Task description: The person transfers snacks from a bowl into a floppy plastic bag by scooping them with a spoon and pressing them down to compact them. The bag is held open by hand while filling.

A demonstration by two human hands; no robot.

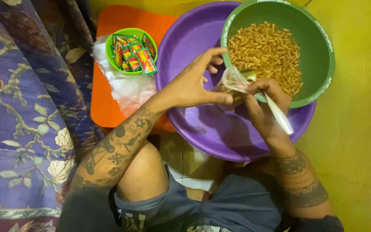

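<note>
Hands were seen from the head camera, both brought together over the purple basin (pixel 202 129), which is taken as the landmark. The left hand (pixel 196 83) was held above the basin's middle, thumb and forefinger pinched on the mouth of a small clear plastic bag (pixel 233 80), the other fingers spread loosely. The right hand (pixel 265 101) was closed around the white handle of a spoon (pixel 278 115), whose bowl was tipped into the bag's opening. The bag was thus held between the two hands, just over the basin's right half, beside the rim of the green bowl (pixel 318 64). That bowl was set inside the basin at its upper right and was filled with short orange-brown snack sticks (pixel 267 53). To the left of the basin an orange tray (pixel 104 103) was laid, touching or nearly touching the basin's edge. On it a small green bowl (pixel 110 53) of red-and-green sachets (pixel 144 60) was placed, with a pile of clear plastic bags (pixel 129 90) beneath and below it. Further left of the basin a purple flowered cloth (pixel 18 120) was spread.
</note>
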